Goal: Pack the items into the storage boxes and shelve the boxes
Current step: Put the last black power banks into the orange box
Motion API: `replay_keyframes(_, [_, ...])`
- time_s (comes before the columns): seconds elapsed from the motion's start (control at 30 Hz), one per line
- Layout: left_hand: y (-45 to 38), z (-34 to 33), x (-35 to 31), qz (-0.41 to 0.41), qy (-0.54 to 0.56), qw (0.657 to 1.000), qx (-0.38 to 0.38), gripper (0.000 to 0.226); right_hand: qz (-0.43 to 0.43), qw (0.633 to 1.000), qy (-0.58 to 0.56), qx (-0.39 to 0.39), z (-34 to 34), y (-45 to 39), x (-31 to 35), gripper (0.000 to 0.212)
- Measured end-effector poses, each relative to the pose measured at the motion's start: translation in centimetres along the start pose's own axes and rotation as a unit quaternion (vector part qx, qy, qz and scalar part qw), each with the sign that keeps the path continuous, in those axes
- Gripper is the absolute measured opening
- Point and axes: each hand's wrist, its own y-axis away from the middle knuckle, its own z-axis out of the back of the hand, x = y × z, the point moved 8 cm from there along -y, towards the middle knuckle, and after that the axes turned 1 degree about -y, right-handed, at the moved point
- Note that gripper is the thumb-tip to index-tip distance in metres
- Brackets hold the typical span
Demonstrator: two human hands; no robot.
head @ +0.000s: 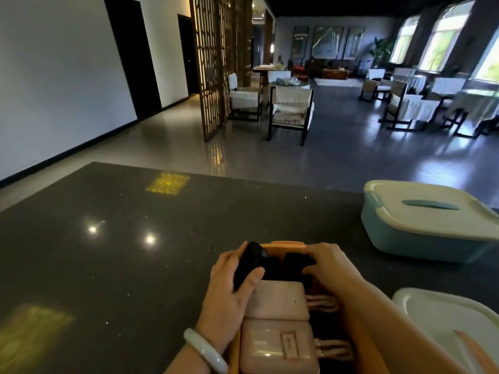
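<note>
The dark table (121,252) is looking like polished stone, speckled and glossy, and it is reflecting ceiling lights. The orange box (283,245) and the two pink cases (278,300) inside it are appearing as smooth plastic with a soft sheen. The teal box (421,238) with its cream lid (432,211) is looking like matt plastic. The bracelet (205,349) is shining like polished stone or glass.

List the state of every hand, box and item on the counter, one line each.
left hand: grips a black item at the orange box's rim.
right hand: fingers on another black item inside the box.
orange box: open, no lid on, partly packed.
pink cases: two, closed, lying in the orange box.
blue box: lid on.
white lid: lying loose on the counter, near right.
</note>
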Motion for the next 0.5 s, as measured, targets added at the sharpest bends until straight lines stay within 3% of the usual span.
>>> replay_keyframes(0.13, [-0.2,0.0,0.3,0.000,0.000,1.000,0.006,0.059,-0.034,0.999,-0.012,-0.028,-1.5,0.2,-0.8,0.031])
replay_keyframes(0.23, [-0.8,-0.1,0.9,-0.003,-0.005,1.000,0.025,0.070,-0.065,0.997,-0.025,-0.037,-2.0,0.2,-1.7,0.025])
replay_keyframes(0.43, [-1.2,-0.4,1.4,-0.009,-0.025,0.999,0.046,0.069,-0.037,0.996,-0.020,-0.081,-2.0,0.3,-1.4,0.018])
replay_keyframes(0.5, [-1.4,-0.6,1.4,-0.013,-0.030,0.998,0.057,0.068,-0.068,0.991,-0.040,-0.107,-1.9,1.0,-2.1,0.015])
